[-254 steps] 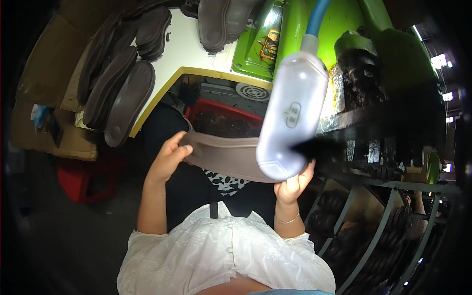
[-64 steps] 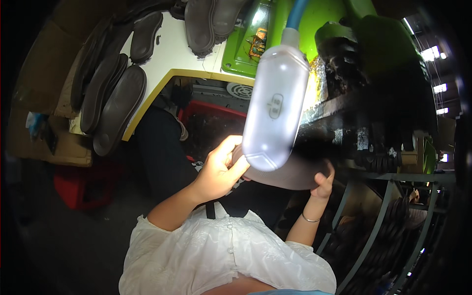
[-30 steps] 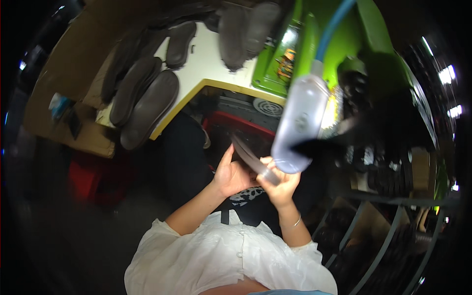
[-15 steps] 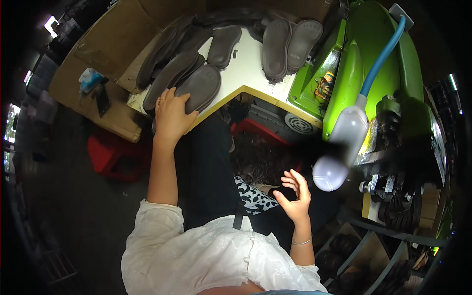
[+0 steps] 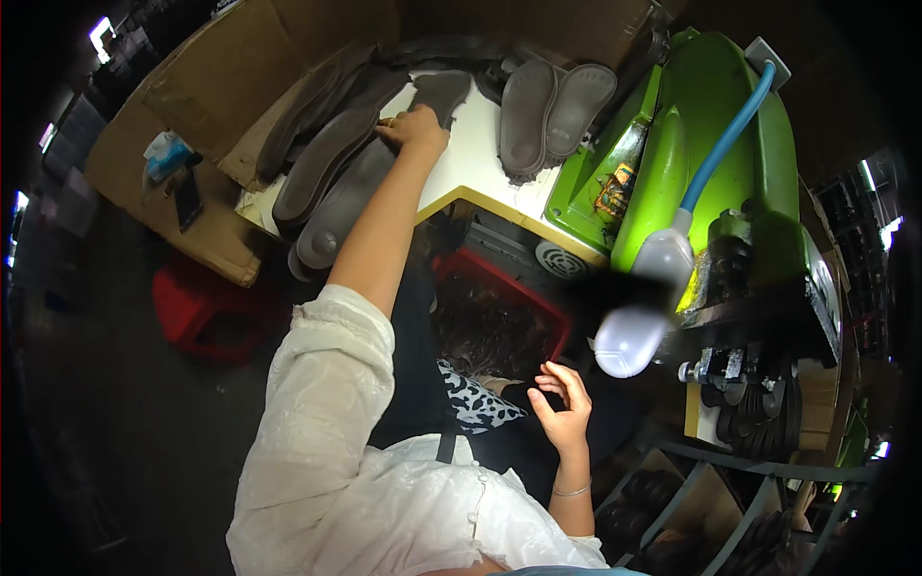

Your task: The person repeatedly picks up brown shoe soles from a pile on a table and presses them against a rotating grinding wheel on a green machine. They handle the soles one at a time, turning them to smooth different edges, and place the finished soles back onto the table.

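Note:
My left hand (image 5: 415,132) reaches far over the white worktop (image 5: 468,144), its fingers curled down at the far end of a dark grey-brown shoe sole (image 5: 348,199). My forearm covers part of that sole. Just beyond the hand lies another sole (image 5: 444,91), and to the left a similar sole (image 5: 327,165) overlaps others. Low in front of my body, my right hand (image 5: 565,408) hangs in the air with nothing in it, thumb and bent fingers apart.
A pair of soles (image 5: 555,115) lies at the right, beside a green machine (image 5: 711,144). A lamp (image 5: 634,336) on a blue arm hangs above my right hand. Below the worktop is a red bin (image 5: 557,336) of dark scraps; cardboard (image 5: 192,106) walls the left.
My left hand has moved forward and right, from the near end of the front sole to its far end. My right hand has dropped slightly, still with its fingers apart.

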The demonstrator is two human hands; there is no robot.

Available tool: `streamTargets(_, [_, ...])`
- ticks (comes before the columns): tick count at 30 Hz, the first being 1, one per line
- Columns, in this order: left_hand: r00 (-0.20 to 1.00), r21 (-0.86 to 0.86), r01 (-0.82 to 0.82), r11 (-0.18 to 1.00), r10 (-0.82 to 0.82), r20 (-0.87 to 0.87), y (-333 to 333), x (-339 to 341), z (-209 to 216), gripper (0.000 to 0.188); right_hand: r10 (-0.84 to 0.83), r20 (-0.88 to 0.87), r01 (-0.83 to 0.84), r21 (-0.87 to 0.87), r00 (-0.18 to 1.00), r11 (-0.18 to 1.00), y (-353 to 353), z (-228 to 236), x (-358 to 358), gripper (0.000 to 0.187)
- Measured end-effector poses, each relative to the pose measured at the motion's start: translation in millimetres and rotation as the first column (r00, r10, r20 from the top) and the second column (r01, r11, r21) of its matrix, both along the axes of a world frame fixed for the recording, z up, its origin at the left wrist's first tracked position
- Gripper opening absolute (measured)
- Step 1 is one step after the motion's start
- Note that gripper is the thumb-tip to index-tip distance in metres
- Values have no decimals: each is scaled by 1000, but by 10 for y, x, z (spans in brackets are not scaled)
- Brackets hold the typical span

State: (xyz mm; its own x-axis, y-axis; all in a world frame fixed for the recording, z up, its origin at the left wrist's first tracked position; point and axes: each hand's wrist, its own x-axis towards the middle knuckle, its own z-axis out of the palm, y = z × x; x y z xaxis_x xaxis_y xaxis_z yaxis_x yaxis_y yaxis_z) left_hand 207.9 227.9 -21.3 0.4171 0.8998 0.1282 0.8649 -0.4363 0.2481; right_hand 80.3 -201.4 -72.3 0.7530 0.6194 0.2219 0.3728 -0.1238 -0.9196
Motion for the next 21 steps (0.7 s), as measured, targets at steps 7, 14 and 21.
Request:
streamTargets(7, [292, 508, 288, 811, -580, 761, -1124, -938, 800, 59, -125, -191, 141, 72, 974, 987, -134, -215, -4, 25])
streamTargets(14, [-85, 98, 947, 306, -56, 995, -2260, -1838, 310, 36, 211, -663, -3, 300, 718, 954, -91, -150, -174, 91])
streamTargets(21, [365, -369, 924, -98, -57, 929, -3029, -1635, 296, 31, 101, -637, -126, 6, 764, 992, -239, -489, -484, 34])
